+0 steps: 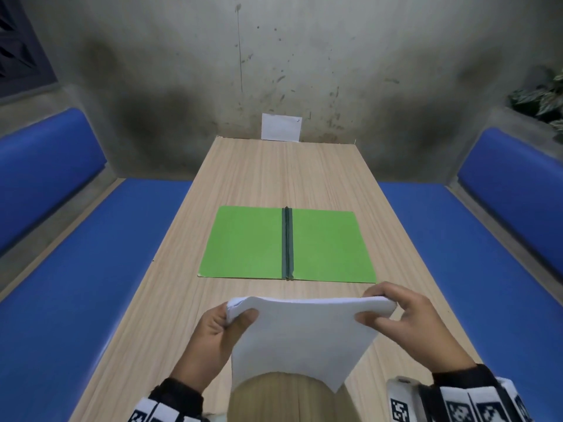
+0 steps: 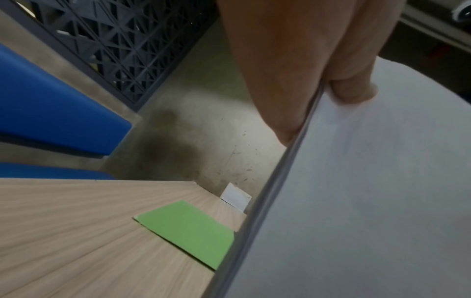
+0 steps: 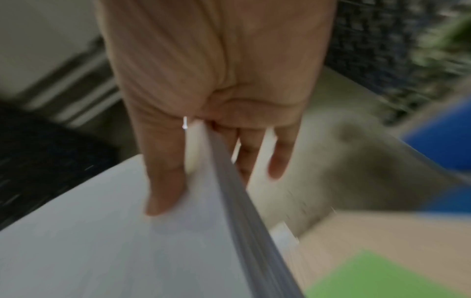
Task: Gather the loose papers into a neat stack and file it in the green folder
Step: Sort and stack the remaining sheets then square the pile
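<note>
above the pale wood-grain counter (image 1: 268,175), left hand (image 1: 213,336) and right hand (image 1: 405,318) each pinch an end of the white paper stack (image 1: 301,333). beyond it, the green card folder (image 1: 243,242) lies open flat.

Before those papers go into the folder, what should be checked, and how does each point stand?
1. Green folder lies open and flat: ok.
2. Both folder halves bare: ok.
3. Left hand grips the paper stack: ok.
4. Right hand pinches the opposite corner: ok.
5. Stack edges squared: not ok, it bows and fans at the left corner.
6. No loose sheets left on the table: ok.
</note>
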Available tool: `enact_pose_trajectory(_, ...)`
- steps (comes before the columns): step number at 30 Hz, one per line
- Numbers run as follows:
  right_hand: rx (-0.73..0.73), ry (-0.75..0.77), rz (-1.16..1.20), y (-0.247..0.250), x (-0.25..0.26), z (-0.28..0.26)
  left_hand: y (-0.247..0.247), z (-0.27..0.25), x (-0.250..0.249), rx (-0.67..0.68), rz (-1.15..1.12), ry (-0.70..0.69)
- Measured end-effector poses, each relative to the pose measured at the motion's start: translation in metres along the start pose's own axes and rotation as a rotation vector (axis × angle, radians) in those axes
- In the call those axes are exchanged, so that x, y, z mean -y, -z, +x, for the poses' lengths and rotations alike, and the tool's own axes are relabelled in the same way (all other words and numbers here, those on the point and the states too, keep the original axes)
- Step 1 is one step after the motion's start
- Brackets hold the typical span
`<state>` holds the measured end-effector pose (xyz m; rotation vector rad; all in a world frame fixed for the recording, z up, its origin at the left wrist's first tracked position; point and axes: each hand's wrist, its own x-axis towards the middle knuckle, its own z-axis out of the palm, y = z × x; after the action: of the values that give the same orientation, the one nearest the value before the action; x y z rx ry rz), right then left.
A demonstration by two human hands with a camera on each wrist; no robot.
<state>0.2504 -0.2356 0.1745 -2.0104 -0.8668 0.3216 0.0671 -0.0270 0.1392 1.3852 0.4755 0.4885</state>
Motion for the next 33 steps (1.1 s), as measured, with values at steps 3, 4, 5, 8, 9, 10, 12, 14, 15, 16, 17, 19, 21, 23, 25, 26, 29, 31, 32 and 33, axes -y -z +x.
enact_pose_trajectory(3, 0.089, -0.186, 0.434, -0.010, -0.015, 0.000, 0.005, -0.001, 0.002, 0.012, 0.028, 0.027)
enact_pose_trajectory(4, 0.111, -0.232, 0.479, -0.017, -0.018, -0.001, 0.005, -0.002, 0.002, 0.012, 0.037, 0.031)
enact_pose_trajectory(5, 0.117, -0.249, 0.502, -0.025, -0.020, -0.002, 0.005, -0.001, 0.003, 0.016, 0.047, 0.032)
enact_pose_trajectory(8, 0.054, -0.210, 0.557, -0.034, -0.013, -0.006, 0.004, -0.004, -0.004, 0.021, 0.056, 0.013)
enact_pose_trajectory(9, 0.044, -0.187, 0.586, -0.032, -0.008, -0.007, 0.005, -0.004, -0.007, 0.024, 0.050, -0.015)
enact_pose_trajectory(10, 0.042, -0.160, 0.609, -0.029, -0.005, -0.007, 0.006, -0.005, -0.011, 0.017, 0.043, -0.038)
enact_pose_trajectory(12, 0.046, -0.121, 0.644, -0.025, 0.000, -0.010, 0.009, -0.008, -0.017, 0.007, 0.015, -0.072)
enact_pose_trajectory(14, 0.058, -0.126, 0.649, -0.028, -0.003, -0.013, 0.012, -0.009, -0.013, -0.005, 0.014, -0.085)
enact_pose_trajectory(15, 0.067, -0.148, 0.652, -0.032, -0.008, -0.014, 0.015, -0.009, -0.006, -0.010, 0.028, -0.071)
enact_pose_trajectory(16, 0.080, -0.173, 0.652, -0.039, -0.015, -0.014, 0.016, -0.008, 0.003, -0.014, 0.040, -0.038)
enact_pose_trajectory(17, 0.089, -0.203, 0.647, -0.046, -0.024, -0.015, 0.017, -0.007, 0.016, -0.009, 0.048, 0.006)
enact_pose_trajectory(19, 0.100, -0.280, 0.652, -0.061, -0.039, -0.016, 0.016, -0.004, 0.037, 0.001, 0.067, 0.088)
enact_pose_trajectory(21, 0.139, -0.327, 0.675, -0.071, -0.051, -0.014, 0.015, 0.000, 0.057, -0.002, 0.094, 0.117)
enact_pose_trajectory(23, 0.153, -0.385, 0.675, -0.080, -0.062, -0.013, 0.015, 0.005, 0.071, -0.006, 0.117, 0.153)
enact_pose_trajectory(25, 0.145, -0.465, 0.614, -0.089, -0.077, -0.012, 0.016, 0.008, 0.084, -0.022, 0.123, 0.209)
enact_pose_trajectory(26, 0.146, -0.494, 0.561, -0.095, -0.083, -0.012, 0.018, 0.008, 0.088, -0.021, 0.121, 0.254)
enact_pose_trajectory(29, 0.144, -0.578, 0.434, -0.114, -0.098, -0.011, 0.026, 0.009, 0.110, 0.006, 0.091, 0.379)
enact_pose_trajectory(31, 0.123, -0.576, 0.441, -0.123, -0.103, -0.010, 0.032, 0.012, 0.125, -0.005, 0.068, 0.400)
enact_pose_trajectory(32, 0.114, -0.560, 0.435, -0.124, -0.104, -0.009, 0.032, 0.017, 0.127, -0.003, 0.087, 0.390)
enact_pose_trajectory(33, 0.095, -0.551, 0.432, -0.124, -0.103, -0.008, 0.031, 0.023, 0.126, 0.012, 0.112, 0.373)
